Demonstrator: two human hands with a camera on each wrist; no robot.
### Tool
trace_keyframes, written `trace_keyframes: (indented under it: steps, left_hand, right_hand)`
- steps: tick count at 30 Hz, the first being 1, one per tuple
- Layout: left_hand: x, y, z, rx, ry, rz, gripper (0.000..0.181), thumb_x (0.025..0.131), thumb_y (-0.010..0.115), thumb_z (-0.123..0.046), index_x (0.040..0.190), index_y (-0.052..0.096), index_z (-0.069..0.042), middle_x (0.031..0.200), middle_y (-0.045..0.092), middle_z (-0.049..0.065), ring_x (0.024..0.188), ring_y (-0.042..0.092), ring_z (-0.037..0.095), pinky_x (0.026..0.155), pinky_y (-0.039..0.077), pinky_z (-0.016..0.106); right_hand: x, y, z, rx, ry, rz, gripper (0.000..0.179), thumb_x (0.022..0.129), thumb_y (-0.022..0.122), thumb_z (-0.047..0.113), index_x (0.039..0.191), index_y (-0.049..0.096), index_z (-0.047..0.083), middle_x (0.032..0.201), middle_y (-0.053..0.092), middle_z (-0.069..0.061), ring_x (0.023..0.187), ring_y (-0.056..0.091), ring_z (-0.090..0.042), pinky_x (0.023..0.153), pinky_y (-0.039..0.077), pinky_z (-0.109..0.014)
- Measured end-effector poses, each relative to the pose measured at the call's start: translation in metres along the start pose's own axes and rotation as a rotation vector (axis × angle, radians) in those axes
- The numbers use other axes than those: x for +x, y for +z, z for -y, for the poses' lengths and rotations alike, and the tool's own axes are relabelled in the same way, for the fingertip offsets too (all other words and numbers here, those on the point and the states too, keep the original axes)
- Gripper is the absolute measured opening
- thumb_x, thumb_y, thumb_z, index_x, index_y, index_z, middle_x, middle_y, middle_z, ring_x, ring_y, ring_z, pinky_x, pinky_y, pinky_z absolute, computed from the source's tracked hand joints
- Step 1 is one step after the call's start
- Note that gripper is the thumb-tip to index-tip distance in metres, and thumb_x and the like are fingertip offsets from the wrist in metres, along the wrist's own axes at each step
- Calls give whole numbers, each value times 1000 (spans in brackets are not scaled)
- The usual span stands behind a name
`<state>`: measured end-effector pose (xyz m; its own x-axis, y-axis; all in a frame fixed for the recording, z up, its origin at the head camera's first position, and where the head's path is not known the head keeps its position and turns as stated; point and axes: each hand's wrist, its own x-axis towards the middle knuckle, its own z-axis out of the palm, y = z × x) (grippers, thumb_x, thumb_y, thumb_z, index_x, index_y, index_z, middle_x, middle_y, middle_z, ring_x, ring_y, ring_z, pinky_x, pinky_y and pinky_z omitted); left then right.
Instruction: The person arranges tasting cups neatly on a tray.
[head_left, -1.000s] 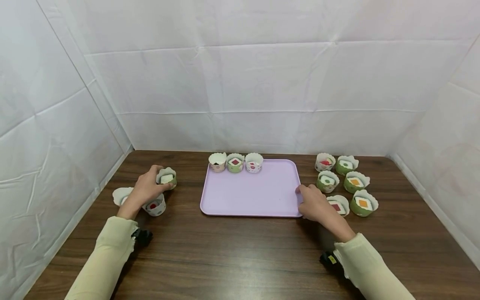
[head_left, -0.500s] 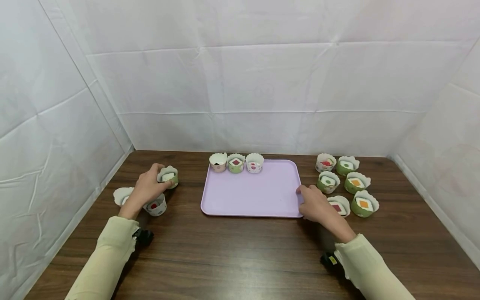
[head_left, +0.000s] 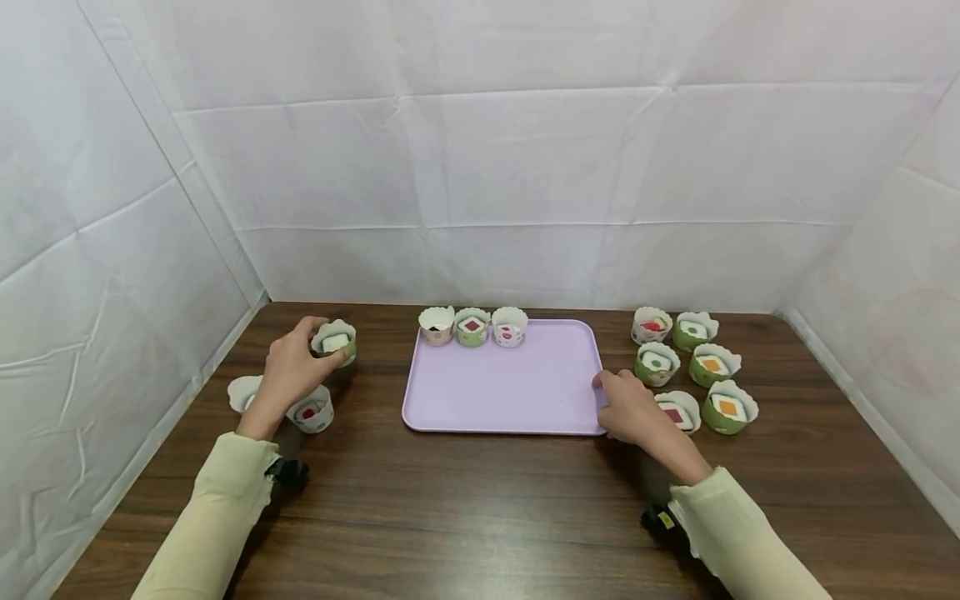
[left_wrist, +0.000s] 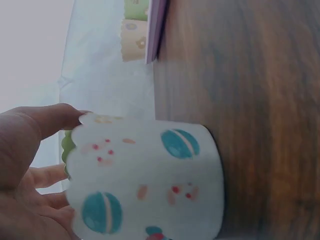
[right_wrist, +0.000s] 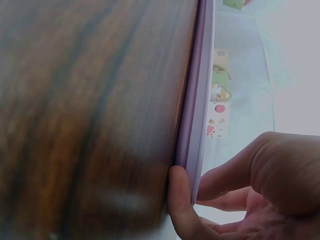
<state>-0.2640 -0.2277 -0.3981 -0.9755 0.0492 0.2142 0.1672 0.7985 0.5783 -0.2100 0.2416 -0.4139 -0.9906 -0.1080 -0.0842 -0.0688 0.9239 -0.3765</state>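
Note:
My left hand grips a green paper baking cup by its sides, with a white piece inside. It is at the table's left, and its shadow shows below it. In the left wrist view, a white cup with teal macaron prints hides most of the held cup. At the lilac tray's right front corner, my right hand pinches the rim. The right wrist view shows the thumb on top of the rim and a finger at its outer side.
Three filled cups stand in a row along the tray's back left, a green one in the middle. Several more, including one with an orange square, stand right of the tray. Two whitish cups flank the left wrist. White sheeting encloses the table.
My left hand has raised the green cup slightly from where it stood. The right hand and the tray have stayed in place.

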Motion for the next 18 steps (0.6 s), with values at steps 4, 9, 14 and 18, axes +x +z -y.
trace_keyframes:
  steps: [4,9,14,18]
  left_hand:
    - [-1,0,-4,-11,10,-45,65,95,70,-34,148,49,-3,136,59,30,99,61,40,79,51,51]
    - [-2,1,-9,-25,10,-93,65,94,70,-35,147,51,-3,131,62,27,93,61,37,77,50,47]
    - [-1,3,-12,-41,22,-136,64,92,72,-35,145,53,-3,128,65,26,95,62,37,79,51,50]
    - [-2,4,-15,-44,34,-161,63,91,74,-35,142,56,-3,120,68,23,92,63,37,77,50,47]
  right_hand:
    - [0,0,1,-5,0,2,43,84,64,-1,126,60,-11,117,58,-32,95,60,-37,62,58,-33]
    - [1,-1,1,-13,-2,3,44,85,64,-1,127,60,-11,117,58,-32,95,59,-37,64,58,-36]
    - [1,-1,0,-16,-4,-1,44,84,64,-1,127,60,-11,117,58,-31,95,59,-37,66,58,-37]
    - [1,0,0,-18,-7,-6,43,84,63,-2,126,61,-11,116,58,-31,96,59,-37,67,59,-37]
